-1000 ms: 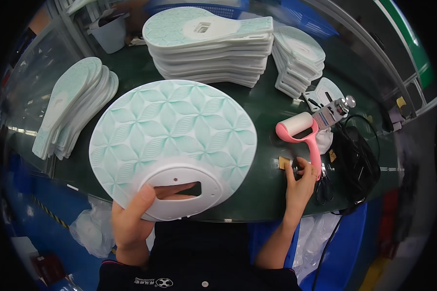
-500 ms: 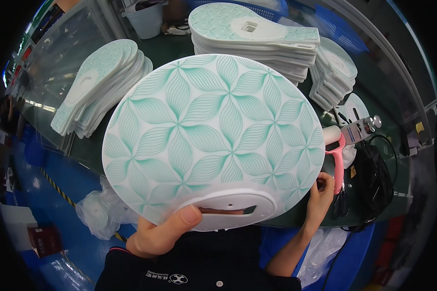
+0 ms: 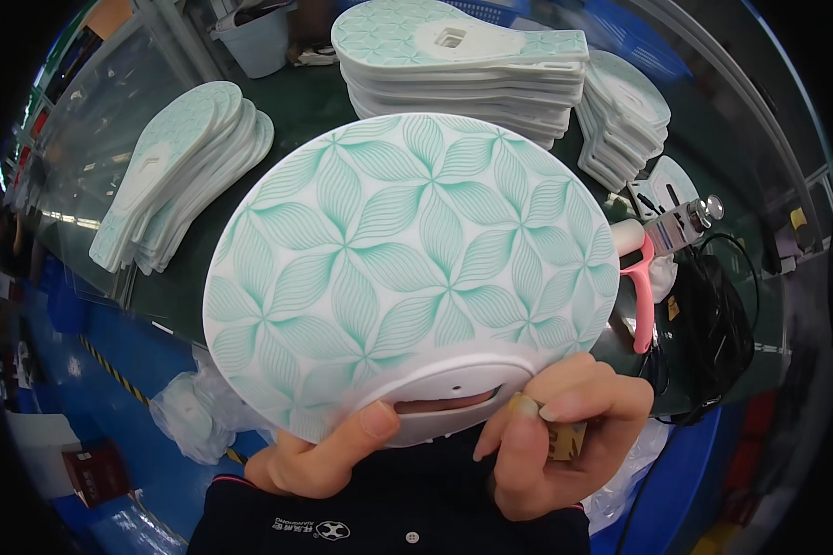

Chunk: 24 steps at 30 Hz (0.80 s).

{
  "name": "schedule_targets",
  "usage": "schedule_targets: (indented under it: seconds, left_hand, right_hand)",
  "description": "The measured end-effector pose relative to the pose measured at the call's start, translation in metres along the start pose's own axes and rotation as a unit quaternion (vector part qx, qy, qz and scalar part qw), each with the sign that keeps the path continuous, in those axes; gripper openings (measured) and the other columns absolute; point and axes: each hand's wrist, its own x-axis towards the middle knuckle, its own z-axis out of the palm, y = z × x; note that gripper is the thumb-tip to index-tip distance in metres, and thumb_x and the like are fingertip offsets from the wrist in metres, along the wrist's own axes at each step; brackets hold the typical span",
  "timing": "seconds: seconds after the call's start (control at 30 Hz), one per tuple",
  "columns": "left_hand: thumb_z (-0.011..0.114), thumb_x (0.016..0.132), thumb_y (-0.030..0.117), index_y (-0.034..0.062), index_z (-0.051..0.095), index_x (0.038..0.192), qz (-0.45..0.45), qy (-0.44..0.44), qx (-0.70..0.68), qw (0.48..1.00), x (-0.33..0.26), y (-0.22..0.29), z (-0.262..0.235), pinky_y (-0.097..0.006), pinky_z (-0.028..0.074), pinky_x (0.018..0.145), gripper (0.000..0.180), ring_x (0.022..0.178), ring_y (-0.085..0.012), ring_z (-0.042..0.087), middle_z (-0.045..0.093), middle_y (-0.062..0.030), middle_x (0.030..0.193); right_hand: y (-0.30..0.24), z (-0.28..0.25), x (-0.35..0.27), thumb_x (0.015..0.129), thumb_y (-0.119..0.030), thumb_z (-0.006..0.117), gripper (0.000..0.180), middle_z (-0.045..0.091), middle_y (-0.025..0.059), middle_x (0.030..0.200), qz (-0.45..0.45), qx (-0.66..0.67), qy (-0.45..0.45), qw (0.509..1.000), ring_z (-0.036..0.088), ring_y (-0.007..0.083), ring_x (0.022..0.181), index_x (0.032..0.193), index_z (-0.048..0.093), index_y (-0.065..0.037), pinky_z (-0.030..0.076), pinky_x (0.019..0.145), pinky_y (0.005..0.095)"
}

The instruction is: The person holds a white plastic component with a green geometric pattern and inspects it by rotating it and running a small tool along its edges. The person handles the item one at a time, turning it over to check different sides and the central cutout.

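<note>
A round white plastic panel (image 3: 416,268) with a green leaf pattern is held up in front of me, its slotted recess toward my body. My left hand (image 3: 319,453) is closed on its near left edge, thumb on the face beside the slot, the other fingers mostly hidden behind. My right hand (image 3: 565,435) is at the near right edge beside the recess. Pinched in its bent fingers is a small tan piece of sheet (image 3: 565,441) with dark markings; its exact kind I cannot make out.
Stacks of similar patterned panels stand at the far middle (image 3: 463,83), left (image 3: 171,176) and far right (image 3: 625,116). To the right lie a pink-handled roller (image 3: 642,305), a clear bottle with a metal pump top (image 3: 680,227) and a black bag (image 3: 713,342).
My right hand has come from beyond the panel's right edge to its near right edge, the tan piece now visible in its fingers. The panel has tilted slightly; my left hand keeps its hold.
</note>
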Motion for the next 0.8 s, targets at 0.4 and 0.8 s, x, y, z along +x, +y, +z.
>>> schedule_targets:
  seconds: [0.4, 0.8]
  left_hand:
    - [0.046, 0.078, 0.014, -0.0016, 0.045, 0.104, -0.006, -0.042, -0.002, 0.999, -0.005, -0.005, -0.002, -0.026, 0.036, 0.076, 0.029, 0.087, -0.0169, 0.048, 0.052, -0.0096, 0.096]
    - [0.045, 0.079, 0.013, -0.0023, 0.047, 0.101, -0.013, -0.04, -0.006, 0.999, -0.005, -0.008, -0.003, -0.024, 0.037, 0.072, 0.027, 0.083, -0.0155, 0.048, 0.052, -0.0088, 0.092]
  right_hand:
    - [0.008, 0.003, 0.002, 0.052, 0.012, 0.056, 0.025, 0.049, 0.0044, 0.058, -0.026, 0.026, 0.033, 0.999, 0.045, 0.011, 0.049, 0.071, 0.046, 0.0, 0.033, 0.046, 0.0193]
    - [0.014, -0.001, 0.004, 0.053, 0.013, 0.056, 0.026, 0.048, 0.0044, 0.055, -0.041, 0.034, 0.0, 0.999, 0.043, 0.0102, 0.048, 0.071, 0.043, -0.002, 0.033, 0.047, 0.0184]
